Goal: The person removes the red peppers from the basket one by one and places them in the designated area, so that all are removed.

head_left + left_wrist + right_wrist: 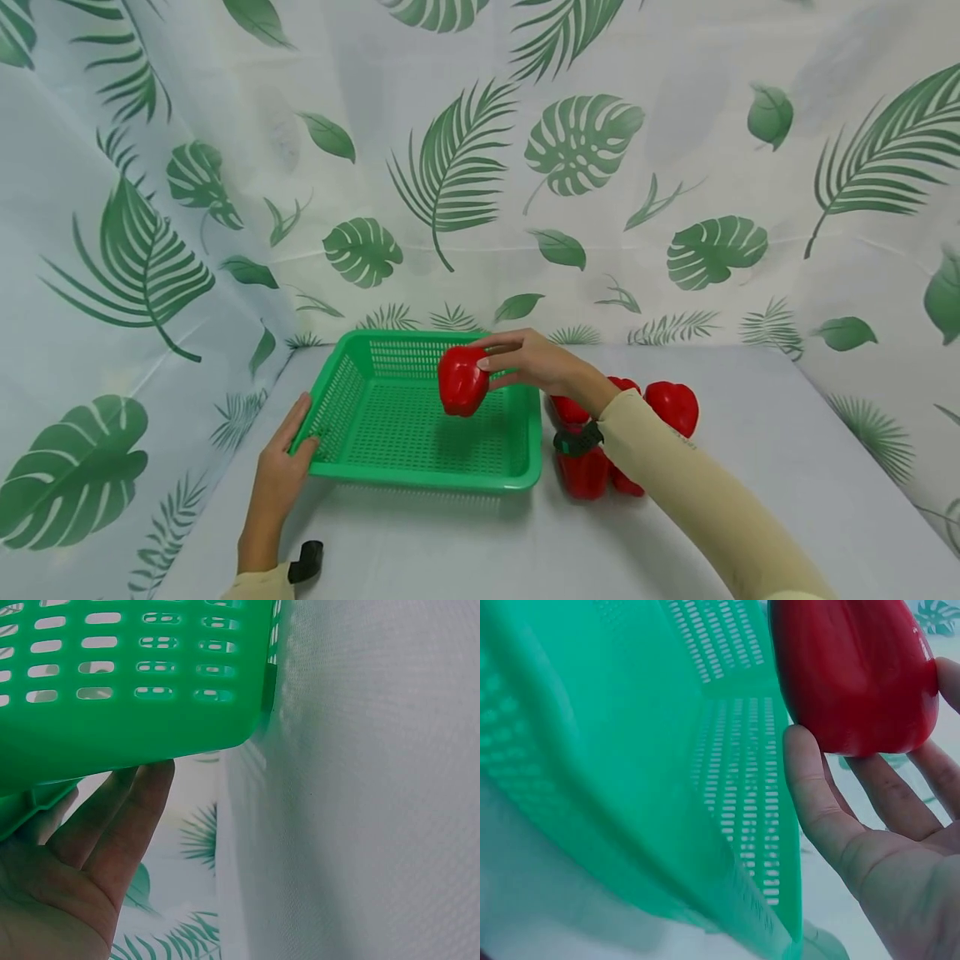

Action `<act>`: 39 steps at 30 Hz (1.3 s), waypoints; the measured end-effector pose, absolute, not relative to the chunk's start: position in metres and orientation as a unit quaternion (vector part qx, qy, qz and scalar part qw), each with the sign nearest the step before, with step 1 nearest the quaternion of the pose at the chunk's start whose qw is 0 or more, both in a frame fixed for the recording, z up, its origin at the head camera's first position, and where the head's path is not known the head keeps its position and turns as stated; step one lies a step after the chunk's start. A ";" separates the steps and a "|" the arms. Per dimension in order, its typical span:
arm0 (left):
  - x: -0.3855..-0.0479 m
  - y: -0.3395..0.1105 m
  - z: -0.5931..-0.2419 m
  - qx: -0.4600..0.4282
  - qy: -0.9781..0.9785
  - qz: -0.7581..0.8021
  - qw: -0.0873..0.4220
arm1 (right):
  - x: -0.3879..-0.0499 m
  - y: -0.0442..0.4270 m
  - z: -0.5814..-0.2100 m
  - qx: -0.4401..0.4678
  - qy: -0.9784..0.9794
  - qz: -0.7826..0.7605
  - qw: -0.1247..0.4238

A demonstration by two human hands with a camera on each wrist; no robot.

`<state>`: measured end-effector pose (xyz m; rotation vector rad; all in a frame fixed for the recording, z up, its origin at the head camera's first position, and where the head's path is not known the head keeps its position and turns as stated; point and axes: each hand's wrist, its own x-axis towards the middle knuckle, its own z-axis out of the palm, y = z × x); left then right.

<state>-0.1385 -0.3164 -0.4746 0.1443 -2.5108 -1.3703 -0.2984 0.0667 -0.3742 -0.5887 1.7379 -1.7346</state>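
A red bell pepper (461, 382) is held in the fingertips of my right hand (536, 362), above the right half of a green plastic basket (420, 478). In the right wrist view, the thumb and fingers spread around one end of the pepper (855, 682), beside the basket's slotted wall (739, 780). My left hand (279, 475) grips the basket's left rim, thumb over the edge and fingers along the outside. From the left wrist, the fingers (142, 817) touch the basket's outer side (135, 735). No peppers show on the basket's floor.
Several more red bell peppers (672, 407) lie on the white table (420, 554) just right of the basket, partly hidden by my right forearm. A leaf-printed white curtain (487, 275) stands behind the table and along its sides.
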 end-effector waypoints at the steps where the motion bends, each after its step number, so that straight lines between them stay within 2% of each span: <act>1: -0.139 -0.317 -0.475 0.050 -0.868 -0.474 0.140 | -0.298 0.070 -0.374 -0.220 0.656 -0.656 0.302; 25: -0.138 -0.320 -0.474 0.043 -0.865 -0.480 0.137 | -0.280 0.158 -0.376 -0.211 0.680 -0.655 0.254; 39: -0.138 -0.319 -0.472 0.047 -0.867 -0.479 0.131 | -0.265 0.200 -0.384 -0.161 0.715 -0.645 0.219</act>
